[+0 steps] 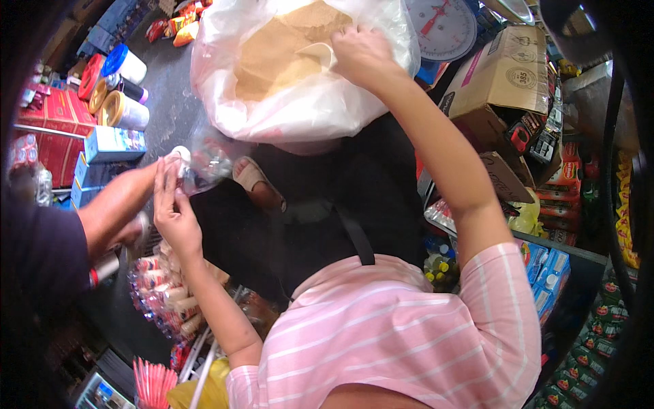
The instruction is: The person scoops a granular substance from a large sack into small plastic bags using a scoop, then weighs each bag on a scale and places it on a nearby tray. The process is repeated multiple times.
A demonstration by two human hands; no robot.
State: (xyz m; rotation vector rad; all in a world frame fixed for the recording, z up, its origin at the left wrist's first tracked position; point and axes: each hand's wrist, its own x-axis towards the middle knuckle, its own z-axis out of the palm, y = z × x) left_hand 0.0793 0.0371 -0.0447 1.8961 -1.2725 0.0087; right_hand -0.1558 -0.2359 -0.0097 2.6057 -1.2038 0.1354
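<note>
A large white plastic sack stands before me, its mouth spread wide around light brown granules that look like sugar. My right hand reaches into the sack from the right and grips a white scoop, which rests at the granules. Left of the sack, my left hand is raised, its fingers pinching a clear plastic bag. Another person's forearm, in a dark sleeve, comes in from the left. That person's hand is mostly hidden behind my left fingers, beside a small white round thing.
A dial scale stands right of the sack, near an opened cardboard box of packets. Lidded tubs and blue boxes line the left. Packaged goods hang below my left forearm. Green packs fill the lower right.
</note>
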